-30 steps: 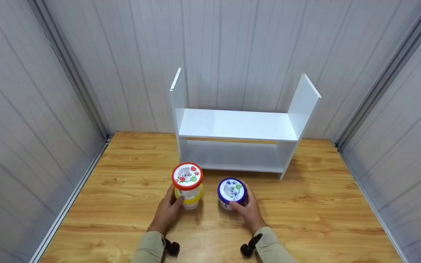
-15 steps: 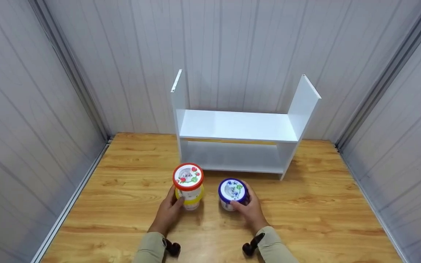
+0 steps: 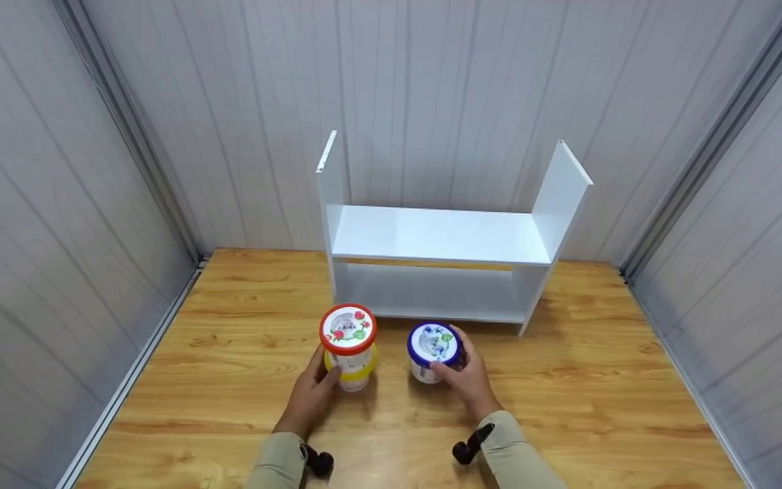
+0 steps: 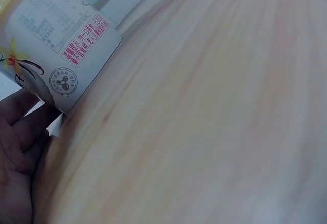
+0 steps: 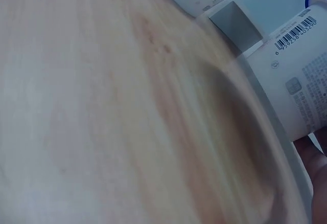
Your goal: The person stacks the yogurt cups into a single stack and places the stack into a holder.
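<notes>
Two paper tubs stand stacked at front centre-left in the head view. The red-lidded tub, with berries pictured on its lid, sits on the yellow-lidded tub. My left hand grips the yellow-lidded tub from the left, its thumb at the near side. The left wrist view shows a flower and printed text on the yellow-lidded tub. My right hand grips the blue-lidded tub from the right and holds it upright, just off the table. A barcode shows on the blue-lidded tub in the right wrist view.
A white two-level shelf with tall side panels stands behind the tubs on the wooden table. Pale panelled walls enclose the table at the back and both sides. Dark wrist devices sit on both sleeves.
My right hand has raised the blue-lidded tub slightly and moved it a little forward. My left hand and the two stacked tubs have hardly moved.
</notes>
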Demonstrator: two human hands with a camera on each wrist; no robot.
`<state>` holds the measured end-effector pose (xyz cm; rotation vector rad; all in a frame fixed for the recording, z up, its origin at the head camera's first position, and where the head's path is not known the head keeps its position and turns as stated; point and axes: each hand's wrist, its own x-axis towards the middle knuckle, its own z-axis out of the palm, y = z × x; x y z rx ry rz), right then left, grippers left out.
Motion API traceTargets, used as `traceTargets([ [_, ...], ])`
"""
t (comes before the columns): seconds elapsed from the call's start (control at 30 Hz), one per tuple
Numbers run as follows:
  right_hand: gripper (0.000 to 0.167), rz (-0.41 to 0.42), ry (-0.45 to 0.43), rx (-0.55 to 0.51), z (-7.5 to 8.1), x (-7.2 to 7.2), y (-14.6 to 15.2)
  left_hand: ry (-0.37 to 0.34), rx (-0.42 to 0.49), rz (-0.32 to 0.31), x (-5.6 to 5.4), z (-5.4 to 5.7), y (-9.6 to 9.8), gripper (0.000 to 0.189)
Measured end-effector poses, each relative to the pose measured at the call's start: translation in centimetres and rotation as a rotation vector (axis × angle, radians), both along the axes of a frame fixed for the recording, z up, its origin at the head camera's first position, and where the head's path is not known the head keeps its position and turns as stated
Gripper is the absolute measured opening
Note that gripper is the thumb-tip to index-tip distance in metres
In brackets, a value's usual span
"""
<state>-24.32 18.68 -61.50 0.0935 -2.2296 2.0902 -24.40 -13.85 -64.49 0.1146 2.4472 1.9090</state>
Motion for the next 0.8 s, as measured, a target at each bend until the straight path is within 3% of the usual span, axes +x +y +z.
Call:
traceTargets([
  [0.17, 0.094, 0.016, -0.04, -0.053, 0.7, -0.4, -0.3, -0.014, 0.0, 0.01, 0.0, 0.0, 0.0, 0.075],
  [0.53, 0.096, 0.008, -0.031, -0.058, 1.8, -1.0, -0.2, 0.01, 0.003, 0.002, 0.0, 0.1, 0.1, 0.074],
  [0.8, 0.09, 0.019, 0.075, -0.008, 2.8, -1.3, -0.1, 0.025, -0.005, -0.001, 0.0, 0.1, 0.1, 0.074],
])
